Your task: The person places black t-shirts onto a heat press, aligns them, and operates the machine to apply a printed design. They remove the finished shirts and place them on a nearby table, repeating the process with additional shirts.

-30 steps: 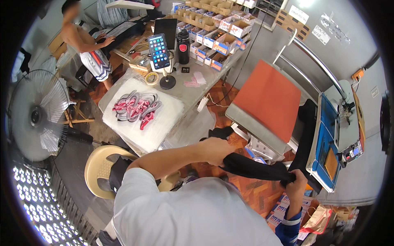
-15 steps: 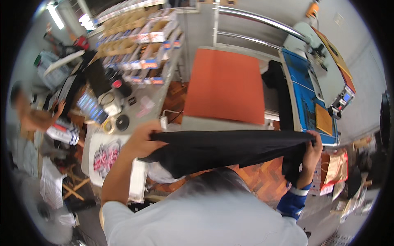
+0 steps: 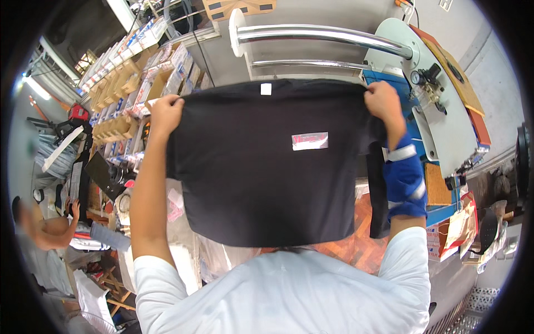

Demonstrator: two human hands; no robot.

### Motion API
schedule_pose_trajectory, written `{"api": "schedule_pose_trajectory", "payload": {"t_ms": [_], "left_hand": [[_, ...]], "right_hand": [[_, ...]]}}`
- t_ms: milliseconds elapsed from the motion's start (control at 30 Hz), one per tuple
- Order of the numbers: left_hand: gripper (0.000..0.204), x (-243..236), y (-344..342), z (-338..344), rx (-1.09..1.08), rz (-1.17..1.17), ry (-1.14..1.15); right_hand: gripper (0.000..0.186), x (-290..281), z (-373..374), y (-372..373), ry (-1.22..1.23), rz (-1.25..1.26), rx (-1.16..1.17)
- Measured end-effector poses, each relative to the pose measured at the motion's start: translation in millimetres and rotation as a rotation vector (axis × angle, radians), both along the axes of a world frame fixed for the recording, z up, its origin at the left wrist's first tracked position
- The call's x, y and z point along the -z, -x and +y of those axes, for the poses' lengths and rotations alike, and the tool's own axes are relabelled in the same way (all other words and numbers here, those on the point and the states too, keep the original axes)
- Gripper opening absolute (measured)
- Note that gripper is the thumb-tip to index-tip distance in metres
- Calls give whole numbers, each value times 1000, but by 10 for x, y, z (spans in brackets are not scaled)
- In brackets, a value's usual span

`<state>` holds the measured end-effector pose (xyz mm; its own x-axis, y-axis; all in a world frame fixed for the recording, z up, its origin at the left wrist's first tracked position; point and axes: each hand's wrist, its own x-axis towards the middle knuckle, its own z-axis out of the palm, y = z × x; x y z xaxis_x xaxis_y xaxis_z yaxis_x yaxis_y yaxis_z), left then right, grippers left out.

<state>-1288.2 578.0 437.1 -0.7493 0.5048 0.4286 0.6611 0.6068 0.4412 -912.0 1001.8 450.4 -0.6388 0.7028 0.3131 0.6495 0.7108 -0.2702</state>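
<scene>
My left hand (image 3: 167, 114) grips the left shoulder of a black T-shirt (image 3: 261, 183), and my right hand (image 3: 381, 103) pinches its right shoulder, holding it stretched open in front of me. A small white label (image 3: 266, 89) sits at the neckline, and a silver rectangular patch (image 3: 310, 141) with pink markings is on the upper right of the front. The shirt hides most of what lies behind it. My right forearm wears a blue sleeve (image 3: 406, 178) with reflective bands.
A press machine (image 3: 423, 122) with chrome bars (image 3: 328, 36) and a blue frame stands behind at right. Stacked small boxes (image 3: 117, 128) line the left. A shirtless co-worker (image 3: 53, 231) works at the far left. Paper bags and cartons (image 3: 456, 222) sit at lower right.
The bunched black cloth has been raised and opened out into a full T-shirt between my hands. My view has turned from the table toward the press.
</scene>
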Motion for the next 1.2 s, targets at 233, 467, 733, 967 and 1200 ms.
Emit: {"api": "schedule_pose_trajectory", "payload": {"t_ms": [233,467,733,967,1200], "left_hand": [[26,1440,580,1078,-456,-583,-52],[43,1716,765,1524,-54,-694,-627],[35,1877,-1426,280,290,-112,-7],[30,2098,-2430,-962,-189,-553,-244],[36,2663,-2719,-1400,-270,-1067,-440]], "right_hand": [[17,1575,727,1076,1017,396,515],[32,1535,555,1705,290,215,190],[29,1774,-464,1609,-167,-257,-862],[25,1613,-283,1528,106,234,-378],[18,1903,-461,927,-192,-20,-593]]}}
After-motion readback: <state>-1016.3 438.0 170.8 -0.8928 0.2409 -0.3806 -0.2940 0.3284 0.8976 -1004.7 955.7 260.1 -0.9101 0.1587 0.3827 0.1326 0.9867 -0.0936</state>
